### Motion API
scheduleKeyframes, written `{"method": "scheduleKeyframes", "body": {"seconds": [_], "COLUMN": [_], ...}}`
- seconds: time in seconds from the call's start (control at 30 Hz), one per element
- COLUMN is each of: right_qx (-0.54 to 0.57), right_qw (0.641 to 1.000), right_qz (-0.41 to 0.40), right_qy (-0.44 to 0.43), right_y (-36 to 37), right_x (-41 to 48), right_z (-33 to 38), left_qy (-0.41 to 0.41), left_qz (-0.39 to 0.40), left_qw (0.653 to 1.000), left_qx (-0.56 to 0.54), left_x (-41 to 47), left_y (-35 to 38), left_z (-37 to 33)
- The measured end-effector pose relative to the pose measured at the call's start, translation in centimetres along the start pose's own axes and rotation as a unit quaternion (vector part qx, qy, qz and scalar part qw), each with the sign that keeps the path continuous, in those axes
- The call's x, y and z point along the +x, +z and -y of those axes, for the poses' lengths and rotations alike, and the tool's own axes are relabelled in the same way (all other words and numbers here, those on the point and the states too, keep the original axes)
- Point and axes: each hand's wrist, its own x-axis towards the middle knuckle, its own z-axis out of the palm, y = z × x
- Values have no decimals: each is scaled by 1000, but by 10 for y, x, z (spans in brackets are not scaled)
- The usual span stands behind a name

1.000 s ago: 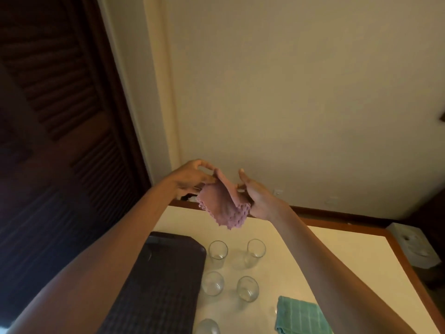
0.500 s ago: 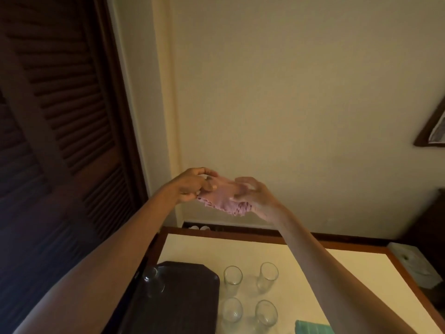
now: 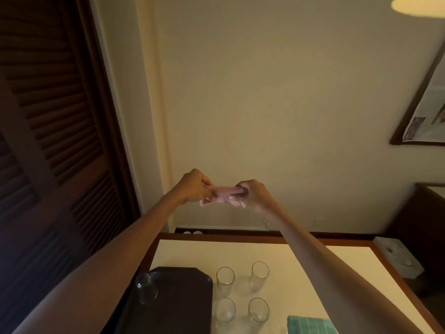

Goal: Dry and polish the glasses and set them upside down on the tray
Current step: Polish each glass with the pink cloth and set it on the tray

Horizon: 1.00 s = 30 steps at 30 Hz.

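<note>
Gripping a pink cloth (image 3: 226, 195), both hands (image 3: 192, 188) (image 3: 255, 192) hang above a cream table (image 3: 313, 273) beside dark louvred doors (image 3: 48, 116)

1. Glasses: five that I can count. Four are in a two-by-two block on the table (image 3: 301, 273): far-left glass (image 3: 225, 277), far-right glass (image 3: 260, 272), near-left glass (image 3: 225, 309), near-right glass (image 3: 258, 309). The fifth glass (image 3: 144, 288) is on the tray.
2. Trays: just the one dark tray (image 3: 183, 297), left of the block.
3. Cloths: two. There's a pink cloth (image 3: 226, 192) up high and a green cloth (image 3: 310, 325) at the near edge, partly cut off.
4. Hands: two, left hand (image 3: 195, 186) and right hand (image 3: 252, 192).
5. One each: framed picture (image 3: 428, 104) on the right, louvred door (image 3: 48, 116) on the left, white box (image 3: 397, 259) off the table's right side.
</note>
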Motion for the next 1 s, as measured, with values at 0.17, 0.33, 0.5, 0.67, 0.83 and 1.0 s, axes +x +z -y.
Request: {"method": "scheduleKeyframes", "body": {"seconds": [0.17,0.33,0.5,0.67,0.83,1.0], "right_qx": [27,66,133,206,152,181], "right_qw": [996,979,948,918,923,915], "right_qz": [69,160,269,313,301,260], "right_qy": [58,111,111,131,187,249], "right_y": [-10,-30,-46,-18,13,39], "right_x": [-11,-26,-47,-60,-69,-84], "right_z": [-21,-48,-82,-136,-221,-273], "left_qy": [-12,-13,43,13,-62,-134], "left_qz": [64,159,156,144,182,166], "left_qw": [998,977,975,976,971,977], "left_qx": [-18,-140,-153,-161,-142,-6], "left_x": [2,-3,-2,14,29,32], "left_y": [11,38,84,138,204,292], "left_z": [-5,-14,-30,-26,13,60]}}
